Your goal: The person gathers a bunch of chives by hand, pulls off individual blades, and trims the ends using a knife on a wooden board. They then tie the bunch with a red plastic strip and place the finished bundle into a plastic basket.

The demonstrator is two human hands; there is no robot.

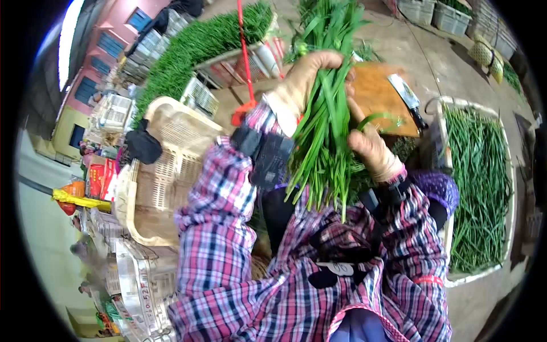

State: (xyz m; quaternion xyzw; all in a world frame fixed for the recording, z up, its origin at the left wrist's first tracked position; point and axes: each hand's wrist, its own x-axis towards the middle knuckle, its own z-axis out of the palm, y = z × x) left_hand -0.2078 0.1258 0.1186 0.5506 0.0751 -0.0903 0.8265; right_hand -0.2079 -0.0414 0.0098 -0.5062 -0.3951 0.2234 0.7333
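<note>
clasping leafy greens [326, 137], left grip [309, 73] curled, right grip [374, 149] half-spread

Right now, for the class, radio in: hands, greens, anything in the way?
Left hand: closed around green bunch. Right hand: beside it, grip unclear. Bunch ends toward wearer's body. Knife at edge of brown board; nothing visibly blocking.

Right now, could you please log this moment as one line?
left hand: gripping greens bundle | right hand: beside bundle | knife: at edge of board
</note>
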